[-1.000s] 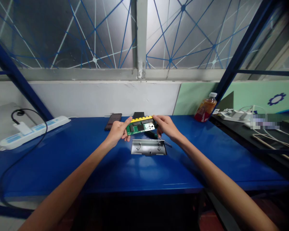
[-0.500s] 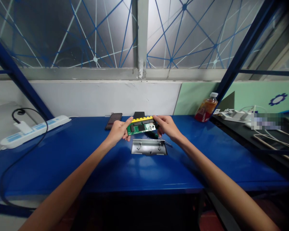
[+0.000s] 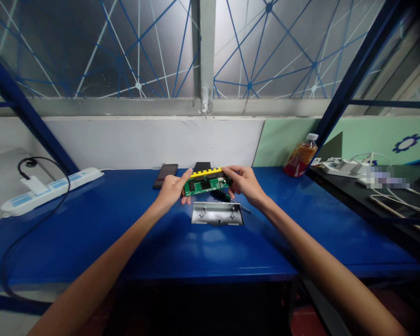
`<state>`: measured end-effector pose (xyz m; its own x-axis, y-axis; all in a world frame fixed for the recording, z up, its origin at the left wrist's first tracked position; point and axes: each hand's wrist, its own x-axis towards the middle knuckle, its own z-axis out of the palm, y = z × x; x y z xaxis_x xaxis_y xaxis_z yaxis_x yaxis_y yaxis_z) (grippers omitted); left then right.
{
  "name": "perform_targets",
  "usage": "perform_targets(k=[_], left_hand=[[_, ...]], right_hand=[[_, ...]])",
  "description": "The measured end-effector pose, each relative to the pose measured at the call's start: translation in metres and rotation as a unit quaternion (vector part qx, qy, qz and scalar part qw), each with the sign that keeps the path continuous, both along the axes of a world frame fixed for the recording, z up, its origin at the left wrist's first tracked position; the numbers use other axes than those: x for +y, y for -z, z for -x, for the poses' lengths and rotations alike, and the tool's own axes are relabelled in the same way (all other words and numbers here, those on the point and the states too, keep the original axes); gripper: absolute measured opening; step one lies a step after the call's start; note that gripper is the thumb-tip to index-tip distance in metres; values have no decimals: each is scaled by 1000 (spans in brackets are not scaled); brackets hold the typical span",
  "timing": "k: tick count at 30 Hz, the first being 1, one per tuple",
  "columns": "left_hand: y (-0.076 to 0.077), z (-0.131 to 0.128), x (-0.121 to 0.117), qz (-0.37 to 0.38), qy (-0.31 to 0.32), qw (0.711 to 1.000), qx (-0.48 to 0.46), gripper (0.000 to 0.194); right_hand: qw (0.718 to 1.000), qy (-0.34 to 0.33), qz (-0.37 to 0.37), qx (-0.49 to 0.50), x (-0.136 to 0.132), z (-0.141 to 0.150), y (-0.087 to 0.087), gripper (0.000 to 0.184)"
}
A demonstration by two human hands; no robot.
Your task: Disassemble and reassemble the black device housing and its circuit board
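Observation:
Between my two hands a green circuit board is held up above the table, with a yellow strip of ports along its far edge and a black heat sink on its face. My left hand pinches its left end, thumb on top. The right end is gripped by my right hand, fingers partly hidden behind it. Just below lies an open metal casing with small standoffs inside. A screwdriver rests behind the casing, its dark green handle partly under the board.
On the blue table a phone and a black box lie at the back. A white power strip with a black cable is at left. A drink bottle stands back right, near cluttered cables.
The board has tilted slightly between my hands, so its face looks flatter and darker. Both hands keep their hold; the casing and screwdriver stay in place.

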<state>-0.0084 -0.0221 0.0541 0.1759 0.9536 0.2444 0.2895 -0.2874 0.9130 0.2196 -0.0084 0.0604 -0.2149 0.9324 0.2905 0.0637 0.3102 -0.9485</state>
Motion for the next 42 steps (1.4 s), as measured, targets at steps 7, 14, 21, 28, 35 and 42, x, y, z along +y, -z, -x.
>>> perform_targets(k=[7,14,21,28,35,42], left_hand=[[8,1,6,92,-1,993,-80,68],[18,0,11,163,-15,980,-116,65],[16,-1,10,160,-15,980,-119,64],[13,-6,6,54,-32,992,-110,63],[10,-3,6,58,6,993,-100,60],[4,0,3,89,103,990,-23,67]], right_hand=[[985,-50,124,108,-9,8,-6,25],[964,-58,205,156,-7,9,-5,22],[967,-56,197,150,-7,10,-4,22],[980,-62,169,82,-5,3,-4,24],[992,-104,49,-57,-6,-10,-12,28],[979,-145,25,-139,-14,-29,-17,37]])
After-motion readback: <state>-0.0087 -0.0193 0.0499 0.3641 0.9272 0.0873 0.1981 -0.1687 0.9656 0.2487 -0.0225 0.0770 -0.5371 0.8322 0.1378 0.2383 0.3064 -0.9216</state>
